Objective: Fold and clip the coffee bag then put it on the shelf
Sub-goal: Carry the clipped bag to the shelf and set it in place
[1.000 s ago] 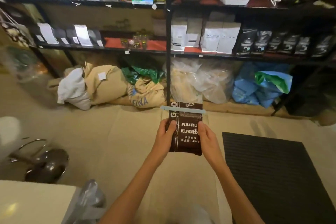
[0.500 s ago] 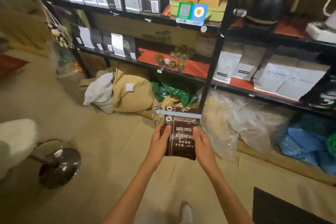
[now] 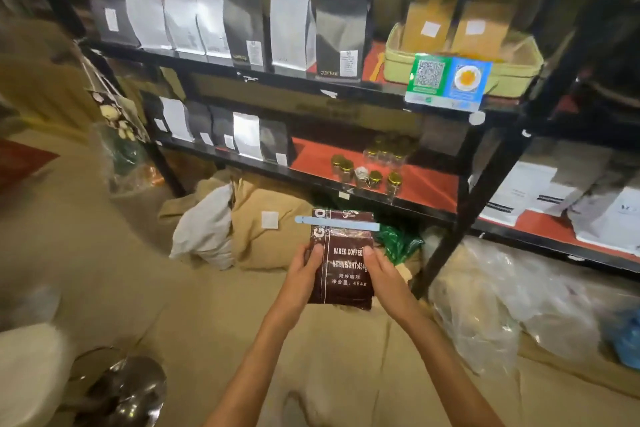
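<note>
A dark brown coffee bag (image 3: 344, 270) with white print is held upright in front of me, its top folded over. A pale blue clip (image 3: 337, 222) runs across the fold. My left hand (image 3: 304, 272) grips the bag's left edge and my right hand (image 3: 382, 270) grips its right edge. The bag hangs in the air below the front edge of the black shelf (image 3: 346, 192), whose lower board is covered in red.
Small gold-lidded jars (image 3: 370, 173) stand on the red lower shelf board beside grey and white bags (image 3: 225, 130). More bags (image 3: 239, 22) and a green basket (image 3: 460, 59) fill the upper board. Burlap sacks (image 3: 266, 229) and plastic bags (image 3: 502, 302) lie on the floor. A stool (image 3: 117, 388) is at lower left.
The view has swung left and closer to the shelf. The clipped bag stays in both hands, now nearer the lower shelf's front edge.
</note>
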### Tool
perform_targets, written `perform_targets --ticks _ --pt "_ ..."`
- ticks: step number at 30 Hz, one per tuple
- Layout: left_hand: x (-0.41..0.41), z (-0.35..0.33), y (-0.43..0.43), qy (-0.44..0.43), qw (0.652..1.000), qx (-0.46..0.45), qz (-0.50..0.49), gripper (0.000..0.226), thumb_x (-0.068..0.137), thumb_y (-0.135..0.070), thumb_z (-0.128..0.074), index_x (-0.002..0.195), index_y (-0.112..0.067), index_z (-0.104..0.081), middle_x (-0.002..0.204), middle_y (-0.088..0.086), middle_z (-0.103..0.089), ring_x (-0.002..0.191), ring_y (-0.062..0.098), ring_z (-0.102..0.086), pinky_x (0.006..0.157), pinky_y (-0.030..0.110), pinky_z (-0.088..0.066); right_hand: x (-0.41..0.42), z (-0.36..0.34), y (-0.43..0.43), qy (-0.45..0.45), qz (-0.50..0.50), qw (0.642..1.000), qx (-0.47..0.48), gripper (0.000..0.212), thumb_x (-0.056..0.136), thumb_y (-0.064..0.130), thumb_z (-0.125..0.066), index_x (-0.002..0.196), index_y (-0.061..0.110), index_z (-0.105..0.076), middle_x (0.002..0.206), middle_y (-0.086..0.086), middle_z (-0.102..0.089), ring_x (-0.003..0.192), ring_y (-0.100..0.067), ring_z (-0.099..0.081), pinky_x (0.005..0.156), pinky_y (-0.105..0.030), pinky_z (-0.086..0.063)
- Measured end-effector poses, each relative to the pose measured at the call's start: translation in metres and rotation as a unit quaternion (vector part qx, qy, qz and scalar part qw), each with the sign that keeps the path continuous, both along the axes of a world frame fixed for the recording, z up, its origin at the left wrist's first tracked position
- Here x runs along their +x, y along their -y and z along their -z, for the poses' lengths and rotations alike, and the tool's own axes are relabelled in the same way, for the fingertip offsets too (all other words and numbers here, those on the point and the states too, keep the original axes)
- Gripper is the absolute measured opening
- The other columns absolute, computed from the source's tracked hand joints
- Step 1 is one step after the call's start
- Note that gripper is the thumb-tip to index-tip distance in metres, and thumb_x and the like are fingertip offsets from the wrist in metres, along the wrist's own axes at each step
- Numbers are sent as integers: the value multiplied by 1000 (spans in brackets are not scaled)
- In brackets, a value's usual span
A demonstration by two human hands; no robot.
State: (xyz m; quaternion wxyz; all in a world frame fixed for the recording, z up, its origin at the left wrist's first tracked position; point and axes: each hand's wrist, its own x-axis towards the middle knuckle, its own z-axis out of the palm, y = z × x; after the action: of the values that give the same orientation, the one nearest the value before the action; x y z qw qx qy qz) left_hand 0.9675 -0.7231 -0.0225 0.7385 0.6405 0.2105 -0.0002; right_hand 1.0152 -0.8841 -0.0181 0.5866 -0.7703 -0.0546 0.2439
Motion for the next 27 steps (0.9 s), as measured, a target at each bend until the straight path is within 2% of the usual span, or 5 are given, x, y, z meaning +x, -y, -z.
perform_targets --ticks 7,15,20,24,27 --pt "100 1 -100 3 990 59 125 34 98 -36 -48 128 -19 -45 120 4 -64 98 7 -69 81 29 -57 103 -30 -58 57 91 994 -23 59 95 44 -55 149 31 -35 127 10 -55 111 -7 -56 80 -20 -45" --pt "183 -1 -171 24 975 111 189 47 89 -48 -54 127 -24 -42 115 -4 -62 98 0 -66 77 20 -53 240 -49 -144 126 -153 947 -252 62 80 58 -67 134 30 -57 126 11 -58 113 -14 -59 83 -28 -49" --pt "241 1 -232 73 937 239 246 36 88 -42 -57 119 -29 -47 113 -2 -65 101 2 -63 83 22 -51 285 -56 -192 168 -143 932 -288 47 80 56 -67 115 24 -70 113 3 -72 97 -16 -67 87 -40 -56" --pt "312 13 -283 92 921 193 325 39 92 -26 -64 125 -38 -48 120 -8 -65 116 15 -61 92 31 -52 314 -45 -238 219 -74 904 -361 49 81 61 -62 122 33 -66 118 7 -72 105 -15 -68 87 -38 -55" --pt "378 25 -319 166 866 277 383 44 82 -18 -62 115 -44 -52 112 -24 -63 114 -3 -56 93 24 -49 341 -30 -269 237 -42 880 -409 53 83 65 -54 127 36 -62 122 9 -70 109 -17 -67 88 -38 -54"
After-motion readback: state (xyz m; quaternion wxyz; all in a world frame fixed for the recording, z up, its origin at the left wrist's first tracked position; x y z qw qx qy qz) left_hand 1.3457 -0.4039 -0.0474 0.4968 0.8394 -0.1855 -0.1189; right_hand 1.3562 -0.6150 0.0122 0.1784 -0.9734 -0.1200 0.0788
